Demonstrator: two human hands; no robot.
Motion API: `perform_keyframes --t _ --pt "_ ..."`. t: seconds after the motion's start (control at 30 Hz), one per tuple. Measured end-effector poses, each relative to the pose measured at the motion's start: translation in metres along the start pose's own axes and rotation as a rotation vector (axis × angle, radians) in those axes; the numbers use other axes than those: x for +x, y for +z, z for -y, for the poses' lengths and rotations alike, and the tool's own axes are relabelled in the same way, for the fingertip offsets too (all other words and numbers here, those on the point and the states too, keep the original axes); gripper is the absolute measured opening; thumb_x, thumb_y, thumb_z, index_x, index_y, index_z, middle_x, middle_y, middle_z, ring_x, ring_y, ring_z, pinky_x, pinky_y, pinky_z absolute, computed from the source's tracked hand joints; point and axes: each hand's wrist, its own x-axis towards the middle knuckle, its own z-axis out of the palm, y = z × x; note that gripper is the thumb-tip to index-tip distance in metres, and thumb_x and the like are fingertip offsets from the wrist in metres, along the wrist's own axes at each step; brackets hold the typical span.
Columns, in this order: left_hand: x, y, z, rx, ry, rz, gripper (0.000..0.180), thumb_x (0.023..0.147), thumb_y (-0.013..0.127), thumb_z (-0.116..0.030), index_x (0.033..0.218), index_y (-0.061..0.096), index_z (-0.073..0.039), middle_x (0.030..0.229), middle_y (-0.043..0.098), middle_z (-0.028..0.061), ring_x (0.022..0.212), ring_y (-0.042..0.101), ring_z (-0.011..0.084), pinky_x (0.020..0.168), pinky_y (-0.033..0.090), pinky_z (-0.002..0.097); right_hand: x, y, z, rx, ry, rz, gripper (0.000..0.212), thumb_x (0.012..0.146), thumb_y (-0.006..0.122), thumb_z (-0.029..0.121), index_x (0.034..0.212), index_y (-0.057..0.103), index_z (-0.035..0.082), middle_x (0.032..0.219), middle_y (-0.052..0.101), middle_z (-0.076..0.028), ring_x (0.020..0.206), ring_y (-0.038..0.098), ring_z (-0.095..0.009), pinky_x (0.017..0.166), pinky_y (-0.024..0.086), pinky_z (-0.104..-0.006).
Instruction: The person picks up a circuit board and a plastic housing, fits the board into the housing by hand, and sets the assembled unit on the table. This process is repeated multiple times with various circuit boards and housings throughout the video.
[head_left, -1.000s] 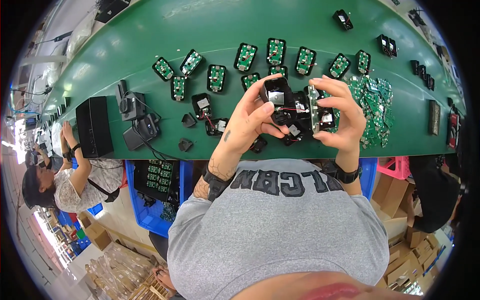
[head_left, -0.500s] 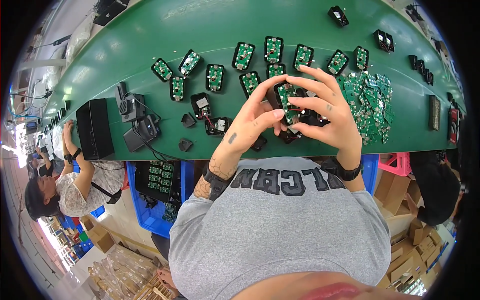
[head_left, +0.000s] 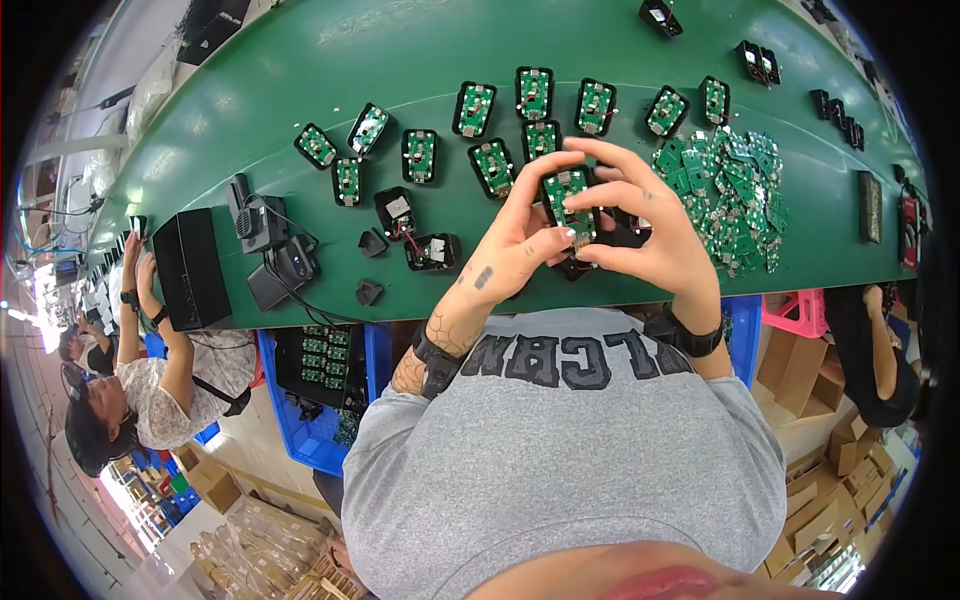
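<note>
Just above the table's near edge, a green circuit board (head_left: 568,187) sits in a small black plastic case held between both hands. My left hand (head_left: 515,250) is closed around the case's left side, its thumb pressing near the board's lower end. My right hand (head_left: 655,225) grips from the other side, with fingertips on the board and the thumb near its lower right edge. More black case parts lie partly hidden beneath my hands. Beyond them stand several black cases fitted with green boards, one of them a cased board (head_left: 535,93) at the far middle.
A heap of loose green boards (head_left: 735,190) lies to the right. Left are two open black cases (head_left: 432,252), black devices with cables (head_left: 285,270) and a black box (head_left: 190,268). A blue bin (head_left: 310,440) stands below the table edge. Another person (head_left: 165,380) works at the left.
The cased board has turned to face upward more, and my fingers have shifted over it. The view has moved slightly. The person at the left has moved their arms.
</note>
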Motion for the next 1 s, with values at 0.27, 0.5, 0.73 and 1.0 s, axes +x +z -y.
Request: perform_keyframes --t 0.27,0.5,0.73,1.0 --pt "-0.001 0.016 -0.002 0.128 0.048 -0.022 0.080 0.087 0.048 0.000 0.156 0.011 -0.016 0.120 0.053 0.0067 0.075 0.048 0.0077 0.061 0.041 0.0229 -0.005 0.020 -0.021 0.680 0.336 -0.222 0.037 0.089 0.060 0.000 0.126 0.058 -0.003 0.117 0.065 -0.012 0.103 0.063 -0.015 0.089 0.050 -0.0293" --pt "-0.003 0.013 -0.003 0.135 -0.027 -0.105 0.070 0.091 0.041 0.002 0.154 0.016 -0.013 0.083 0.065 0.0116 0.047 0.043 0.0042 0.043 0.034 0.0178 0.000 0.021 -0.018 0.708 0.384 -0.267 0.034 0.088 0.062 -0.001 0.122 0.058 -0.004 0.112 0.064 -0.010 0.097 0.062 -0.013 0.087 0.052 -0.0287" --pt "-0.013 0.013 -0.003 0.231 0.005 -0.176 0.068 0.088 0.047 0.003 0.150 0.029 -0.015 0.071 0.063 0.0033 0.046 0.051 0.0044 0.040 0.040 0.0216 -0.001 0.030 -0.017 0.775 0.375 -0.258 0.034 0.086 0.064 -0.003 0.119 0.057 -0.004 0.110 0.064 -0.010 0.098 0.063 -0.015 0.087 0.052 -0.0288" --pt "-0.032 -0.007 0.007 0.551 0.084 -0.187 0.060 0.084 0.050 0.010 0.140 0.036 -0.008 0.094 0.066 0.0107 0.066 0.065 0.0133 0.053 0.050 0.0225 -0.003 0.046 -0.015 0.753 0.324 -0.144 0.034 0.086 0.063 -0.007 0.119 0.058 -0.002 0.115 0.063 -0.009 0.107 0.062 -0.017 0.092 0.051 -0.0307"
